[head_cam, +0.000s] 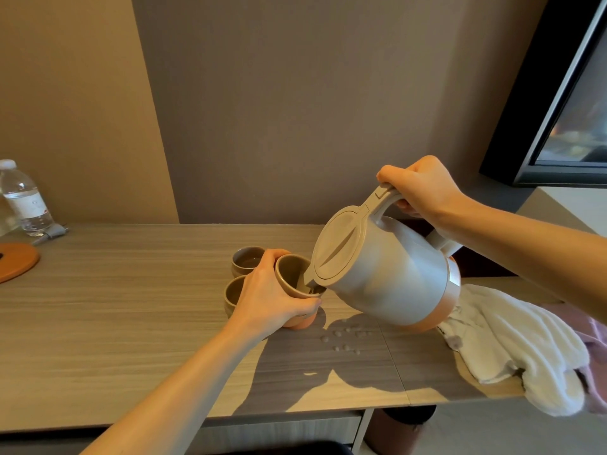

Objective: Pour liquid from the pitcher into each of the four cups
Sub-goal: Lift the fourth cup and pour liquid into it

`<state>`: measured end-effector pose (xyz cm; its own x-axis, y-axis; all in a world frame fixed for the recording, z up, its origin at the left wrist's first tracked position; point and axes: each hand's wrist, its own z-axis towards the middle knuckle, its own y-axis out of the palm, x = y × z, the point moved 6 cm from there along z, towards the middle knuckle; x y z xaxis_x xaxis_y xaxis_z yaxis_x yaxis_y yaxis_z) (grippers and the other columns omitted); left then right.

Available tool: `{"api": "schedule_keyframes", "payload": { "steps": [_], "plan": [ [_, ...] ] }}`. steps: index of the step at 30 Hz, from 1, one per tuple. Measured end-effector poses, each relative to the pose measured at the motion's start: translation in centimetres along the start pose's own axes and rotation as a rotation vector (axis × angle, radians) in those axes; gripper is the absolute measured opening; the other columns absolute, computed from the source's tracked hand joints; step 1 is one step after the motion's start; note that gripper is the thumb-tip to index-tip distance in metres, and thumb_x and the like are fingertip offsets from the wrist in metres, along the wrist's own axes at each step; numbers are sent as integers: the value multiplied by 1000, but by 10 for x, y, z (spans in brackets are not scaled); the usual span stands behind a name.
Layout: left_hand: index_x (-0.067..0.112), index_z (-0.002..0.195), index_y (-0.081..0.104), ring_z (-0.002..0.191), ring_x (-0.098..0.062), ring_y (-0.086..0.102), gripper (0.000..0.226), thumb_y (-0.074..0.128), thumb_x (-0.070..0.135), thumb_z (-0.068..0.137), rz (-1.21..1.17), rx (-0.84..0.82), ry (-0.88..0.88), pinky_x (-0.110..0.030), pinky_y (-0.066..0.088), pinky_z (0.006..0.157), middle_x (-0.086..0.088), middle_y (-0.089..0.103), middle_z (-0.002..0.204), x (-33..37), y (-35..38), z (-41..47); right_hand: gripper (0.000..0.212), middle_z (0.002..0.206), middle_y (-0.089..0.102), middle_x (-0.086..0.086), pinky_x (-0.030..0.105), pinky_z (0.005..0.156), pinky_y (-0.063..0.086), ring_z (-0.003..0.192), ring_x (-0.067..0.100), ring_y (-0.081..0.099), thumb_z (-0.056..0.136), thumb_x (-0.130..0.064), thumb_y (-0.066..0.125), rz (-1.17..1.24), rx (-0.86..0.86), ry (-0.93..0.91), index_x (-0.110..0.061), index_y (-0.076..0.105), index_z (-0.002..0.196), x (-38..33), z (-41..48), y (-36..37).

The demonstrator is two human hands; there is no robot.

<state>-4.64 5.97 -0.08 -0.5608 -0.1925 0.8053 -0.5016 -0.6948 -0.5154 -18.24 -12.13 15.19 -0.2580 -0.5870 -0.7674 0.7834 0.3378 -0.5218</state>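
Pitcher (pixel 391 274), grey with an orange base, was tilted in our right hand (pixel 422 188), whose grip was closed around its handle, the spout dipping into a cup (pixel 297 284). Our left hand (pixel 272 300) held that tilted cup, grip wrapped round it, just above the tabletop (pixel 115 323). Two more cups (pixel 247 259) stood behind the left hand, with droplets (pixel 346 338) and a white towel (pixel 512 339) near the pitcher.
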Motion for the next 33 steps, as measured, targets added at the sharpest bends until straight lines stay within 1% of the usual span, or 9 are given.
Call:
{"api": "schedule_keyframes", "payload": {
  "steps": [5,10,15,20,23,26,31,33],
  "plan": [
    [32,119,46,104,-8,53,81,93,42,53,-1,3,-13,-18,43,76,16,58,112,-3,2,0,38,51,51,5,26,54,43,50,16,49,83,-24,60,-15,-5,-8,-9,55,49,0,1,2],
    [32,118,47,102,-6,55,81,93,43,51,-15,9,-3,-17,44,75,19,58,108,-4,2,0,42,51,50,6,25,52,41,48,15,48,85,-25,59,-46,-20,-37,-11,54,46,-4,1,2],
    [31,119,47,106,-9,55,83,93,41,51,-16,13,-7,-26,50,83,15,59,112,-6,3,-1,41,54,54,8,28,57,44,51,17,50,83,-27,59,-68,-22,-53,-13,55,45,-5,2,4],
    [31,120,46,105,-9,56,85,93,42,50,-16,17,-15,-28,51,85,15,59,112,-9,2,-1,48,46,50,4,29,56,43,45,15,48,80,-28,60,-57,-13,-45,-18,51,34,-4,3,4],
    [33,118,47,104,-8,56,84,93,43,49,-34,15,-15,-25,51,83,17,59,109,-11,3,-2,44,50,52,7,31,59,45,50,17,50,82,-29,60,-68,-21,-54,-15,54,41,-6,2,4],
    [32,117,47,103,-7,57,82,94,41,49,-50,15,-12,-21,48,80,16,60,109,-10,2,-4,43,50,52,5,31,59,46,50,17,51,83,-28,60,-74,-24,-56,-14,54,42,-8,2,5],
    [31,118,47,105,-10,58,84,94,41,48,-62,14,-15,-30,53,86,14,62,110,-11,1,-5,43,53,54,8,32,61,47,54,19,52,84,-29,59,-84,-34,-66,-12,55,45,-11,0,6],
    [32,117,47,105,-10,58,84,94,43,48,-63,11,-15,-31,53,86,15,62,110,-12,1,-6,43,54,54,8,32,61,47,55,20,53,85,-28,59,-87,-42,-72,-11,55,47,-12,-1,6]
  ]
}}
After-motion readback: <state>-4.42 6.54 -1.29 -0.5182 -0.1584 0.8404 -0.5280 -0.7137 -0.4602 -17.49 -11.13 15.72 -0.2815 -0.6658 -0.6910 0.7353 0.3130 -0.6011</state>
